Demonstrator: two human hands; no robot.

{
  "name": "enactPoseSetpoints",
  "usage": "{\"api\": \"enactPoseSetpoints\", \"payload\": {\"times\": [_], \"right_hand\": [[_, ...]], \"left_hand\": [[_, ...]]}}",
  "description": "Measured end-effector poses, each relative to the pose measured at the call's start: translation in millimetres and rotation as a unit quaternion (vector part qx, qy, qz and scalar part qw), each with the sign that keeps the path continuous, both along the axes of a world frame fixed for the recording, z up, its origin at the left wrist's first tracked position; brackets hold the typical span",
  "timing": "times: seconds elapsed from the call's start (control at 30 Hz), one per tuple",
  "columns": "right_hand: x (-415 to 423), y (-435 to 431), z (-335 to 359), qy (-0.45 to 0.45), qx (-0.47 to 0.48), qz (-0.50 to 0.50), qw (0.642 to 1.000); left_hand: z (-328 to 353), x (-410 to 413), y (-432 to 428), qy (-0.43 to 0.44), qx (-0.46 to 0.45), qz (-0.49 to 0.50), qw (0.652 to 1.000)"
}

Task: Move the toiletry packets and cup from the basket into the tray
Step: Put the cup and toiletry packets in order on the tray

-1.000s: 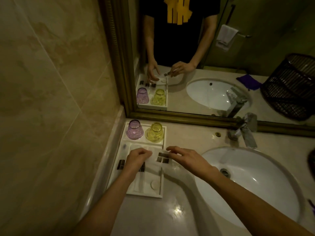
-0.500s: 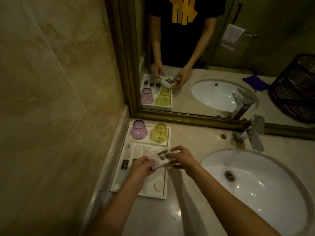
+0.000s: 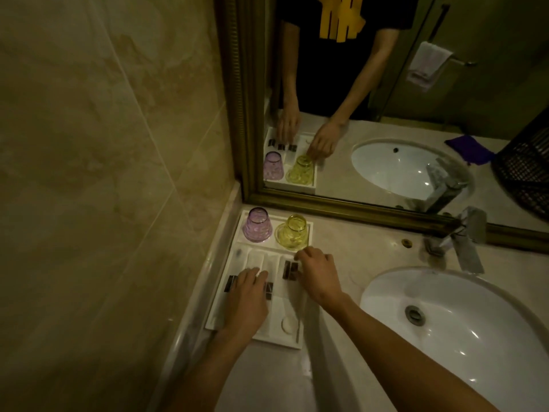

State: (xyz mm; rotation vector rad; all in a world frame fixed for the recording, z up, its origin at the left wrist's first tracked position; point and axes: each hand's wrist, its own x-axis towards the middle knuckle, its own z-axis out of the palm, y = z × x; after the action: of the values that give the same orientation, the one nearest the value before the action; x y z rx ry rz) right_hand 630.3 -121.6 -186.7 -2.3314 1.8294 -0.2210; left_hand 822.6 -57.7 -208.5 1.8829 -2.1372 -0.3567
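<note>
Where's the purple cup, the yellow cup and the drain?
purple cup [image 3: 257, 226], head view, on its side wall
yellow cup [image 3: 292, 233], head view, on its side wall
drain [image 3: 415, 314], head view, on its metal ring

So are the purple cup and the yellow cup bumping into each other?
Apart. The head view shows a strip of white tray between the purple cup and the yellow cup; both stand upside down side by side.

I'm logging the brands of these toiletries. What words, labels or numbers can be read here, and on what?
None can be read.
Packets in the tray: dark label blocks, any print too blurred.
Shirt in the mirror: yellow bars, no letters.
Purple cup, yellow cup: no text visible.
</note>
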Motion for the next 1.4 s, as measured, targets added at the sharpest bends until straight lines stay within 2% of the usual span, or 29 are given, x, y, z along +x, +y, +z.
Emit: {"api": "enactPoseSetpoints", "payload": {"times": [0.13, 0.3, 0.6, 0.73, 0.8, 0.9, 1.1, 1.4], "right_hand": [[3.7, 14.1, -12.8, 0.073, 0.055, 0.029, 0.995], [10.9, 26.1, -18.3, 0.091, 0.013, 0.049, 0.995], [10.1, 21.5, -11.6, 0.142, 0.059, 0.039, 0.987], [11.2, 22.8, -9.8, 0.116, 0.080, 0.036, 0.989], [8.4, 26.6, -7.4, 0.080, 0.062, 0.033, 0.994], [0.3, 39.0, -1.1, 0.036, 0.009, 0.065, 0.997], [-5.0, 76.2, -2.7, 0.096, 0.068, 0.177, 0.977], [3.2, 90.1, 1.2, 0.102, 0.075, 0.162, 0.979]], "left_hand": [[-10.2, 4.7, 4.7, -0.114, 0.058, -0.029, 0.991], [-14.2, 4.1, 14.1, -0.158, 0.056, -0.081, 0.983], [-27.3, 18.9, 16.9, -0.145, 0.062, -0.121, 0.980], [-26.2, 19.7, 16.9, -0.144, 0.082, -0.125, 0.978], [-23.5, 19.6, 16.7, -0.146, 0.091, -0.125, 0.977], [-17.3, 18.8, 16.5, -0.146, 0.098, -0.118, 0.977], [-9.1, 11.9, 11.8, -0.158, 0.108, -0.127, 0.973], [-14.6, -7.2, 3.7, -0.170, 0.118, -0.164, 0.965]]}}
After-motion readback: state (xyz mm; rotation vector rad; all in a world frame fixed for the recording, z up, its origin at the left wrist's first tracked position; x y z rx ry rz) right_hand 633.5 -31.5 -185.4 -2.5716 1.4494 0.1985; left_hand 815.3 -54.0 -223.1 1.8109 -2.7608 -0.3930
